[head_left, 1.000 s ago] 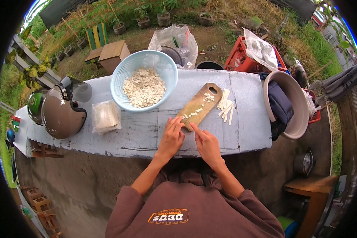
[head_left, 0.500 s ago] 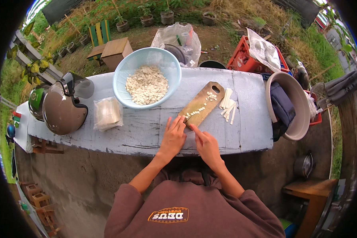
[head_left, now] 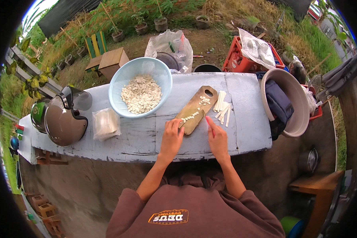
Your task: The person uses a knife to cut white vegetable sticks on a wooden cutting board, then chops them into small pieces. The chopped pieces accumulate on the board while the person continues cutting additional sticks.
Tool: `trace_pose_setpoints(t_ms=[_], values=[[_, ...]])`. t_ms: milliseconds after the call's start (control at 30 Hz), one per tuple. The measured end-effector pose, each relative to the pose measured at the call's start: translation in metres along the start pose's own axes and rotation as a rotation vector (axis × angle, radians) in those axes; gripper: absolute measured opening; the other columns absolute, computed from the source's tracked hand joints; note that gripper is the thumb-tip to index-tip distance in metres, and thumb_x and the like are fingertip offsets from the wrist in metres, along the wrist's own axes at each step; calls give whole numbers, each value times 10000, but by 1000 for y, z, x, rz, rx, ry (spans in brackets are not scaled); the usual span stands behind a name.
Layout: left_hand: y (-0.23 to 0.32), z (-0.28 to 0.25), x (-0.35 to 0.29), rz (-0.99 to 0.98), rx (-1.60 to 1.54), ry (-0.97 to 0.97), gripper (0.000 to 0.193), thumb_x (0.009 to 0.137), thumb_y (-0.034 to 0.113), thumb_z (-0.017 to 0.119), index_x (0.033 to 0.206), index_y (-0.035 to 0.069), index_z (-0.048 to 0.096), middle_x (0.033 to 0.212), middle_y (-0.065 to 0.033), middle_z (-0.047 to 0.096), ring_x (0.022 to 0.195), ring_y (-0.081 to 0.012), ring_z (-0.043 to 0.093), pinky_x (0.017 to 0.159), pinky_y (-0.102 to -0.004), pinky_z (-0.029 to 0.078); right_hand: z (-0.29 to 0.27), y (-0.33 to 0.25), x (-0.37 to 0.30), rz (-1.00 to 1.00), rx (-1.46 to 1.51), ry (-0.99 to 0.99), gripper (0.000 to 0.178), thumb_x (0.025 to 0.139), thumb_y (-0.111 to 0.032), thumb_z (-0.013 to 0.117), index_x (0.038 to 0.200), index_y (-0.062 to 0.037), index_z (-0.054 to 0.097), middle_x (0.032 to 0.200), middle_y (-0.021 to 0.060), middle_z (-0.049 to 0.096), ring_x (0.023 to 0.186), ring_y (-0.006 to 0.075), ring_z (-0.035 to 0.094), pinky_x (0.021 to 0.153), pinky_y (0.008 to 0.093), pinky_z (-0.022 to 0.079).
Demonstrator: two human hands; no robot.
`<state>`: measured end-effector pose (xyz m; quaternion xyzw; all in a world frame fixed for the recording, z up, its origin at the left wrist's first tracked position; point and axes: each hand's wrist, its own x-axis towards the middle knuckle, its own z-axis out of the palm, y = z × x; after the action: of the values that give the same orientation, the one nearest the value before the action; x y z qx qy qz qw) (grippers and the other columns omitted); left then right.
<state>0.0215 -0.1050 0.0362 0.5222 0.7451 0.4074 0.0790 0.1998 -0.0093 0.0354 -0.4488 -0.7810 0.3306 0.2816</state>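
A wooden cutting board [head_left: 193, 115] with a hole in its far end lies slanted on the table. Small white cut pieces [head_left: 190, 117] run in a row across it, and more lie near the hole. Beside its right edge is a loose pile of thin white strips [head_left: 223, 106]. My left hand [head_left: 171, 137] is at the board's near left corner, fingers curled over the edge with the thumb below. In my right hand [head_left: 217, 139], a knife with a pinkish-red handle [head_left: 208, 122] is gripped, its thin blade pointing toward the board's right edge.
A light blue plastic basket [head_left: 168, 79] holds many white pieces. Left are a clear packet [head_left: 106, 124] and a brown helmet [head_left: 65, 123], a green one behind. A beige basin [head_left: 301, 107] with a dark blue bag stands right; a red crate [head_left: 234, 55] is beyond the table.
My right hand with the knife has drawn right, away from the cut row, and the blade is lifted. My left hand has shifted slightly left. The view has tilted a little.
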Motion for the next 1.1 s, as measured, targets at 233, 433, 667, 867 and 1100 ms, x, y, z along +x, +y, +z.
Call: trace_pose_setpoints(t_ms=[233, 433, 667, 867, 1100], values=[[4, 10, 26, -106, -42, -51, 243, 915, 31, 690, 1150, -12, 645, 1075, -174, 661, 1032, -365, 630, 897, -457, 513, 8, -4, 7, -9, 54, 14, 410, 1040, -88, 555, 1438, -166, 617, 811, 194, 617, 732, 328, 602, 721, 433, 491], [7, 22, 40, -60, -72, -36, 287, 902, 14, 711, 1184, -10, 661, 1118, -170, 661, 909, -306, 694, 815, -386, 564, 7, -8, 9, -8, 76, -34, 433, 1031, -111, 550, 1454, -190, 600, 889, 235, 655, 820, 415, 654, 760, 489, 517], [18, 19, 34, -127, -1, -35, 372, 858, 54, 773, 1211, 13, 663, 1180, -144, 643, 935, -278, 673, 871, -383, 548, 7, -11, 10, 5, 81, -53, 436, 1029, -80, 560, 1454, -170, 602, 859, 220, 647, 765, 364, 633, 748, 451, 507], [23, 34, 51, -199, -101, -68, 381, 852, 69, 772, 1212, 14, 657, 1155, -134, 639, 1076, -314, 623, 934, -420, 523, 13, -9, 10, -26, 123, -37, 436, 1024, -68, 563, 1450, -154, 605, 862, 221, 650, 754, 363, 627, 740, 441, 506], [29, 35, 48, 0, 31, 13, 348, 860, 51, 757, 1190, 7, 655, 1194, -133, 635, 1130, -338, 617, 944, -440, 524, 4, -8, 10, 24, 192, 21, 402, 1023, -61, 554, 1411, -129, 634, 821, 244, 618, 708, 350, 608, 717, 423, 498]])
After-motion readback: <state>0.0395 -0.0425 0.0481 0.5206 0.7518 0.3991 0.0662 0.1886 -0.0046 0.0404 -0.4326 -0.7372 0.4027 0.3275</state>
